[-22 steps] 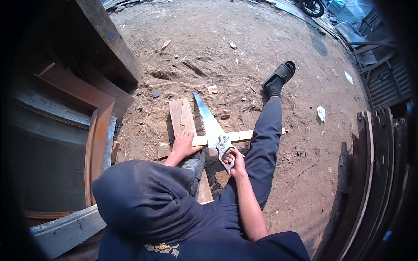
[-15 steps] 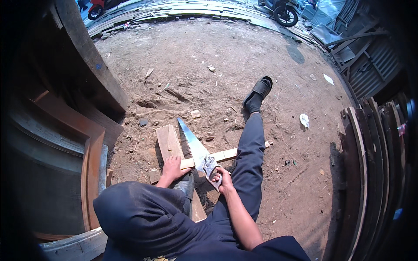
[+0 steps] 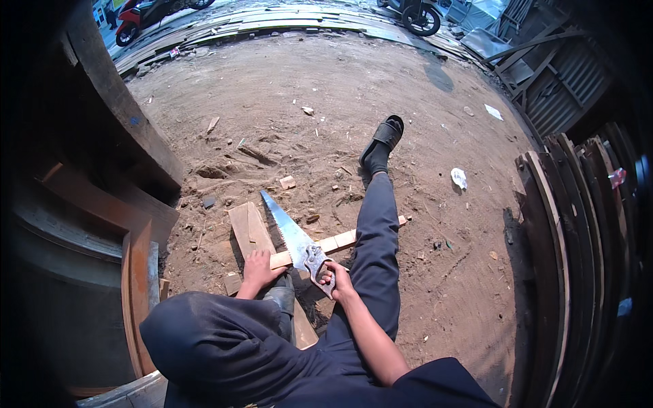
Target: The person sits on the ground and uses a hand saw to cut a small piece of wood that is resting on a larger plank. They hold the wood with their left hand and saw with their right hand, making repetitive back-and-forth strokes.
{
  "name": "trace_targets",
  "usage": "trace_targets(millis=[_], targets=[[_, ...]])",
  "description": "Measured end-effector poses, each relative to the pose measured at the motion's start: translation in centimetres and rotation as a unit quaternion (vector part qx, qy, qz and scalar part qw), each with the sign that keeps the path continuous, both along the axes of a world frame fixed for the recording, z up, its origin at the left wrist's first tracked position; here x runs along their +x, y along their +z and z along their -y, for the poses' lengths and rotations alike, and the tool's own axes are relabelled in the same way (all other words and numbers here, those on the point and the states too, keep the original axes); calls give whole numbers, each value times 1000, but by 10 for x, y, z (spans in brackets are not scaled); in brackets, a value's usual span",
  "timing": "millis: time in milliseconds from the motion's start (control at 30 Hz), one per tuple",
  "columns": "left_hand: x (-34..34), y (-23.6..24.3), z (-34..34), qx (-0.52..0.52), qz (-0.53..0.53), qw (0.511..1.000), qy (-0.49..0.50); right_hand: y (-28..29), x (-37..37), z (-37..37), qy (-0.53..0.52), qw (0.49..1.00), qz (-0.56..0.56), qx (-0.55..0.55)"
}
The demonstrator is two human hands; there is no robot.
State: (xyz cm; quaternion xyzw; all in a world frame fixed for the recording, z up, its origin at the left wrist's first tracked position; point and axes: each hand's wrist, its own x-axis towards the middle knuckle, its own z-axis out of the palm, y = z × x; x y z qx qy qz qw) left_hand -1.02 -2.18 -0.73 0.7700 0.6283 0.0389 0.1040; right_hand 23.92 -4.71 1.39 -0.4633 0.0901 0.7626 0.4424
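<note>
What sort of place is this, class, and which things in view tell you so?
Probably an outdoor yard used for woodworking: the ground is bare dirt, boards stand close together at the right, and the right hand grips a saw.

Saw blade (image 3: 289,231): silver, blue toward the tip. Saw handle (image 3: 314,260): whitish, with dark spots and brownish edges. Strip (image 3: 345,239): pale yellow wood crossed by thin darker lines, reddish at its right end. Board (image 3: 248,228): light tan. The person's hood (image 3: 197,326): dark navy, with paler, dusty patches. Trousers (image 3: 377,238): slate blue. Sandal (image 3: 388,134): black. Ground (image 3: 449,306): brown, mottled with lighter flecks. Crumpled scrap (image 3: 459,179): white. Frame (image 3: 139,285): reddish brown. Planks (image 3: 561,231): dark brown, some edges pale. Motorbike at upper left (image 3: 130,22): red and black.
</note>
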Motion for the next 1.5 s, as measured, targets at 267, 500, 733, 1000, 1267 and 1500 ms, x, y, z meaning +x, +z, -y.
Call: trace_targets(millis=[267,500,733,1000,1267,1500], targets=[[-2,2,0,22,0,1000,-7,6,-1,3,-1,1000,-15,-9],[0,5,-2,-2,19,1000,2,22,-1,3,14,999,-27,11],[-5,15,1,-16,12,1000,13,38,-8,0,49,998,-8,28],[-4,20,-6,-60,27,998,25,50,6,-15,63,998,16,16],[1,27,-16,-86,29,996,22,53,10,-28,55,997,50,-15],[-3,30,-24,-110,38,993,26,63,11,-36,66,996,62,-21]])
